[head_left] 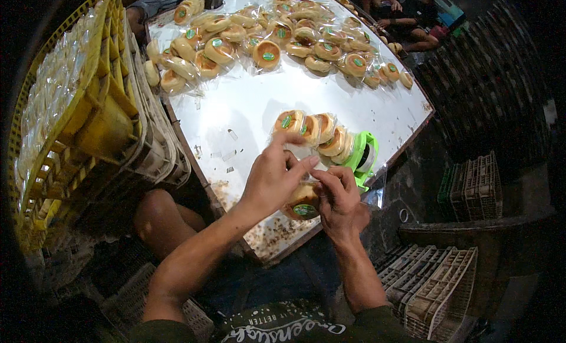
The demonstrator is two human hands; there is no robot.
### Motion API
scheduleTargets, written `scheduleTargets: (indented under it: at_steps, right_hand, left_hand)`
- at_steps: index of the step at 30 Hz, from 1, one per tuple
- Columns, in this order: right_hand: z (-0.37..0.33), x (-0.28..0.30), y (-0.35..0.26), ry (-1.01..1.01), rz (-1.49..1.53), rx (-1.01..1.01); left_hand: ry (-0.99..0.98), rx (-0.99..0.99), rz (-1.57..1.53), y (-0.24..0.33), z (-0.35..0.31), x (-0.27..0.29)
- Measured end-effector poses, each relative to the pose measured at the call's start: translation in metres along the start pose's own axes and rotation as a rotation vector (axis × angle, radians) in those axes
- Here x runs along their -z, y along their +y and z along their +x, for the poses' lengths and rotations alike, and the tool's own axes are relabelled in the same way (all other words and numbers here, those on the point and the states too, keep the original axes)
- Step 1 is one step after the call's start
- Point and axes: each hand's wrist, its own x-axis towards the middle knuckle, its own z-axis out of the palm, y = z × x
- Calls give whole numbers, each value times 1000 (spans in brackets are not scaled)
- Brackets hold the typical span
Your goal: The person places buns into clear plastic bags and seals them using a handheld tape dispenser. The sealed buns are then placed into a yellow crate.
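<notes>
**Keep the bag's neck tight while your fingertips meet**

You have the bagged bun (303,209) at the table's near corner, close to the right edge of the white table (227,98), tilted with its green label showing. Your right hand (344,204) has thumb and forefinger drawn together just above it, apparently pinching the bag's neck. Your left hand (276,171) brings its thumb to that same spot while its forefinger points out, blurred; whether it grips film or tape, you can't tell from here.

This looks like closing the bag. Let the right pinch carry the hold, and have the left fingers smooth and press the closure without tugging. Gather the film close to the bun, but don't squeeze the soft crumb. Keep the bun clear of the stained surface at the near corner, and mind the edge beside it.

The green tape dispenser (367,157) stands by the right edge, within easy reach. The row of bagged buns (311,129) lies just beyond your left fingertips; keep that forefinger from nudging it.
</notes>
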Motion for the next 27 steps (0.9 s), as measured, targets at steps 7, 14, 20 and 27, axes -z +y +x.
scheduleTargets:
  at_steps: [7, 14, 20, 27]
  right_hand:
    - [13, -17, 6, 292, 590, -408]
    - [0, -39, -17, 596, 770, -507]
    - [-70, 13, 121, 396, -137, -734]
    - [-57, 20, 144, 435, 27, -863]
  left_hand:
    - [283, -373, 346, -27, 0, -20]
    - [264, -230, -298, -36, 2, -33]
    - [250, -214, -275, -47, 14, -28]
    - [259, -203, -162, -44, 13, -36]
